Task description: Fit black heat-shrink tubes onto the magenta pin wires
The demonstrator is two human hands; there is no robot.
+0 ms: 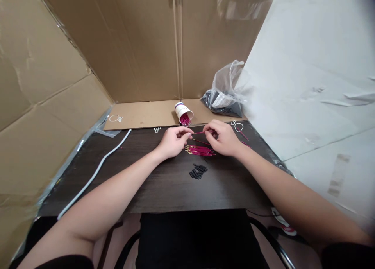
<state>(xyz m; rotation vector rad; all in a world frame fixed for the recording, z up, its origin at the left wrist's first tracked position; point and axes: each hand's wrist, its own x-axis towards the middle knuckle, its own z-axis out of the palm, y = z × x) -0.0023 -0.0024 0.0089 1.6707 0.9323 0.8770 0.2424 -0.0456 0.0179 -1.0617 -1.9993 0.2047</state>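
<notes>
A short magenta wire [198,133] stretches between my two hands above the dark table. My left hand [175,141] pinches its left end, and my right hand [220,137] grips the other end with closed fingers. Just below them lies a bundle of magenta wires [200,150] with gold-coloured tips pointing left. One more wire lies loose between the bundle and my hands. Nearer to me is a small heap of short black tubes [198,171]. Behind my hands, a white paper cup [184,112] lies tipped over, its mouth towards me and full of magenta wires.
A clear plastic bag [225,93] of dark pieces rests on a cardboard strip [140,114] at the back right. A pale flexible tube [96,171] lies along the left. White ties [157,130] and a few stray wires [242,134] are scattered about. Cardboard walls [140,46] enclose the table.
</notes>
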